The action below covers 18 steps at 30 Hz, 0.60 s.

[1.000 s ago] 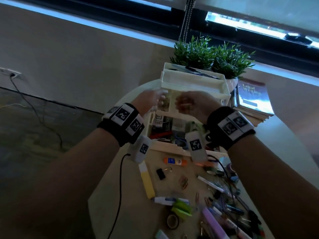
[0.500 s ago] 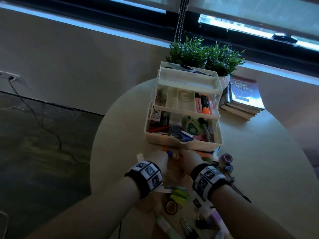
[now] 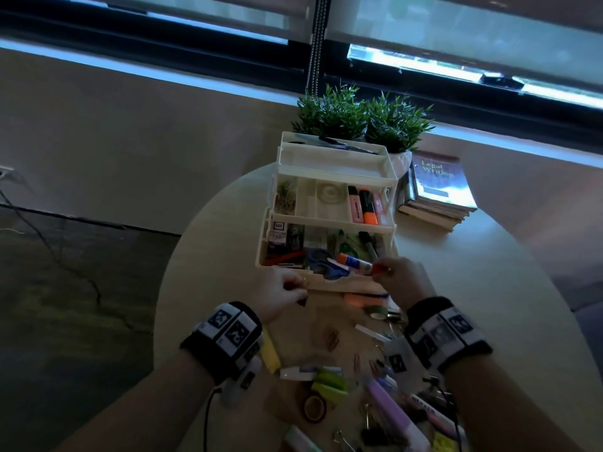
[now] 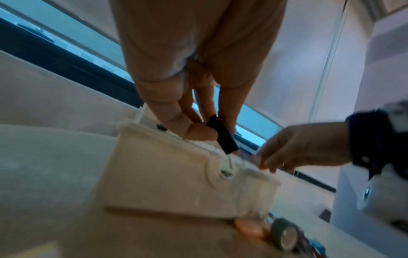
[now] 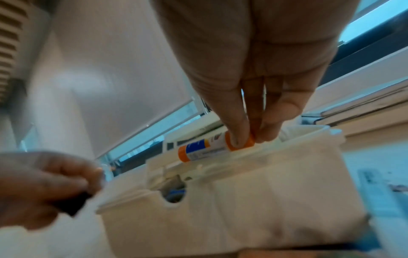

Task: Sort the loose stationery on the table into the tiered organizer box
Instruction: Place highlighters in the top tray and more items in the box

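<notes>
The white tiered organizer box (image 3: 329, 177) stands open on the round table (image 3: 489, 288), its trays holding highlighters, tape, scissors and clips. My right hand (image 3: 396, 277) pinches an orange-capped glue stick (image 3: 354, 261) by one end, holding it over the bottom tray's front edge; the glue stick (image 5: 212, 146) lies level above the box (image 5: 243, 200). My left hand (image 3: 288, 288) pinches a small black binder clip (image 4: 223, 133) just in front of the box (image 4: 176, 183), at its left front corner.
Loose stationery lies between my wrists and the box: a yellow highlighter (image 3: 270, 352), green highlighters (image 3: 328, 383), a tape roll (image 3: 315, 407), paper clips and pens. Two potted plants (image 3: 362, 120) stand behind the box; a stack of books (image 3: 437, 190) sits right of it.
Both hands dropped from the upper tray to the table, picked up items, and rose again. The right hand now carries the glue stick over the bottom tray; the left holds a black clip.
</notes>
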Each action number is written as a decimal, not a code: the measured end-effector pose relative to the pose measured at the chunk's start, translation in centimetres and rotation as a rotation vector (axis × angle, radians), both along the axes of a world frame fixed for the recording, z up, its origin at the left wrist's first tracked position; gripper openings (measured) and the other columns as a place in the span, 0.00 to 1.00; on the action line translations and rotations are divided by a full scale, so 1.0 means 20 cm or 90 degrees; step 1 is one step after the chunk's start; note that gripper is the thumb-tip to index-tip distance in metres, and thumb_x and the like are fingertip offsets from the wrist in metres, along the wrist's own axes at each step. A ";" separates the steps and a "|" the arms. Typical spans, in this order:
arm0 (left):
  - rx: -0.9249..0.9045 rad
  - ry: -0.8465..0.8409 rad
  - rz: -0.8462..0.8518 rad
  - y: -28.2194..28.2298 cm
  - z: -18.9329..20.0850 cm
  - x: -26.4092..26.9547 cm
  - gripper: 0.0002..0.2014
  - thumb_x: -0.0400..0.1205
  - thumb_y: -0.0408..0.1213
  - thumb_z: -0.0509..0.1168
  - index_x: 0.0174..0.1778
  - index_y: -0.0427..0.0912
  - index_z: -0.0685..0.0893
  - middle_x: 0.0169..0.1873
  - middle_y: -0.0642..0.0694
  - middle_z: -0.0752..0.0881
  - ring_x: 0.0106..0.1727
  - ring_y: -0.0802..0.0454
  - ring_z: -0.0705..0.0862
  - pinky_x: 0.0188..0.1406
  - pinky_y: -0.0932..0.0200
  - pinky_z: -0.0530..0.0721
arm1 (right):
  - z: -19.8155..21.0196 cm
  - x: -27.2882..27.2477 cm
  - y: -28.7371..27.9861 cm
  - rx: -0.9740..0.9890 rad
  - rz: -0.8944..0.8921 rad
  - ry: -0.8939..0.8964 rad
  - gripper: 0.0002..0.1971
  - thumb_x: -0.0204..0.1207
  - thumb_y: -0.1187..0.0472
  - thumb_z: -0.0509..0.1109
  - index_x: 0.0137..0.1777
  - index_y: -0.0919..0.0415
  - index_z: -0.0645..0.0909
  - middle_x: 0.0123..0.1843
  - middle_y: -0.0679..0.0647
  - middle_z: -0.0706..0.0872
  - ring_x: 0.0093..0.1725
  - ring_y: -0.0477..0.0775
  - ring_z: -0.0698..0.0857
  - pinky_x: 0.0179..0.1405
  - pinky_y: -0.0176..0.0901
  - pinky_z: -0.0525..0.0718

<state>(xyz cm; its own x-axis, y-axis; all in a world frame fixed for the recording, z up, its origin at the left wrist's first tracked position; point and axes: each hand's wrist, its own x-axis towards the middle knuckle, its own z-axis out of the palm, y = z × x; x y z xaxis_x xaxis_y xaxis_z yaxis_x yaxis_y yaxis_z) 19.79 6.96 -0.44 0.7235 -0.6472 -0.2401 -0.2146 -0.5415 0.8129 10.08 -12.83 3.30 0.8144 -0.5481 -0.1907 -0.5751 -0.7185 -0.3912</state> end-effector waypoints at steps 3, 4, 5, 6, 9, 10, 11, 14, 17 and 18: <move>-0.036 -0.070 0.043 -0.02 0.10 0.08 0.05 0.77 0.36 0.70 0.45 0.39 0.86 0.39 0.42 0.87 0.43 0.46 0.85 0.47 0.52 0.83 | -0.02 0.08 -0.08 -0.026 0.012 0.103 0.12 0.79 0.59 0.65 0.58 0.56 0.85 0.57 0.60 0.86 0.55 0.59 0.83 0.55 0.44 0.80; -0.049 -0.096 0.051 -0.03 0.14 0.11 0.05 0.77 0.37 0.69 0.44 0.39 0.85 0.39 0.43 0.86 0.42 0.46 0.84 0.44 0.54 0.83 | -0.03 0.11 -0.10 -0.038 0.027 0.143 0.13 0.80 0.58 0.64 0.60 0.56 0.84 0.59 0.59 0.85 0.57 0.59 0.83 0.57 0.44 0.79; -0.047 -0.130 0.062 -0.06 0.17 0.14 0.06 0.77 0.38 0.69 0.45 0.39 0.85 0.38 0.44 0.86 0.41 0.48 0.83 0.42 0.57 0.81 | -0.04 0.13 -0.12 -0.051 0.039 0.176 0.13 0.80 0.57 0.63 0.60 0.57 0.84 0.59 0.59 0.84 0.57 0.58 0.82 0.57 0.43 0.78; -0.039 -0.168 0.073 -0.09 0.21 0.18 0.07 0.78 0.39 0.69 0.46 0.38 0.85 0.39 0.46 0.85 0.41 0.50 0.82 0.42 0.61 0.78 | -0.05 0.15 -0.13 -0.061 0.049 0.200 0.13 0.80 0.57 0.63 0.60 0.58 0.83 0.59 0.59 0.83 0.56 0.57 0.82 0.56 0.42 0.78; -0.035 -0.230 0.107 -0.21 0.27 0.33 0.08 0.78 0.38 0.68 0.48 0.38 0.86 0.44 0.43 0.88 0.46 0.48 0.84 0.46 0.62 0.77 | -0.07 0.18 -0.14 -0.064 0.051 0.230 0.14 0.80 0.55 0.64 0.58 0.62 0.83 0.50 0.58 0.83 0.46 0.54 0.79 0.47 0.41 0.77; -0.032 -0.249 0.111 -0.25 0.29 0.37 0.07 0.78 0.38 0.69 0.47 0.38 0.86 0.47 0.41 0.88 0.49 0.46 0.85 0.48 0.61 0.78 | -0.06 0.18 -0.13 -0.069 0.059 0.230 0.15 0.80 0.54 0.63 0.59 0.62 0.83 0.50 0.58 0.83 0.45 0.55 0.79 0.46 0.41 0.76; -0.025 -0.270 0.110 -0.29 0.30 0.42 0.07 0.77 0.37 0.69 0.47 0.38 0.86 0.48 0.39 0.88 0.51 0.44 0.85 0.49 0.60 0.78 | -0.05 0.18 -0.12 -0.075 0.064 0.218 0.15 0.80 0.54 0.62 0.59 0.62 0.83 0.52 0.60 0.84 0.47 0.56 0.80 0.47 0.42 0.77; 0.013 -0.322 0.068 -0.39 0.30 0.49 0.06 0.77 0.33 0.68 0.47 0.37 0.87 0.50 0.37 0.87 0.53 0.41 0.84 0.49 0.57 0.79 | 0.01 0.11 -0.07 -0.057 0.070 0.086 0.12 0.80 0.58 0.62 0.52 0.62 0.85 0.53 0.62 0.86 0.49 0.59 0.82 0.46 0.41 0.76; 0.111 -0.377 -0.008 -0.44 0.28 0.52 0.08 0.79 0.30 0.64 0.49 0.36 0.86 0.50 0.37 0.88 0.54 0.39 0.84 0.49 0.55 0.79 | 0.03 -0.04 -0.05 -0.018 0.033 0.021 0.11 0.78 0.60 0.63 0.38 0.60 0.84 0.44 0.62 0.86 0.42 0.58 0.81 0.36 0.40 0.74; 0.154 -0.383 -0.040 -0.44 0.26 0.53 0.09 0.79 0.29 0.62 0.51 0.36 0.86 0.51 0.36 0.87 0.54 0.39 0.84 0.50 0.53 0.80 | 0.02 -0.10 -0.05 -0.012 0.022 0.028 0.10 0.77 0.61 0.63 0.39 0.61 0.85 0.44 0.62 0.86 0.44 0.60 0.83 0.37 0.42 0.74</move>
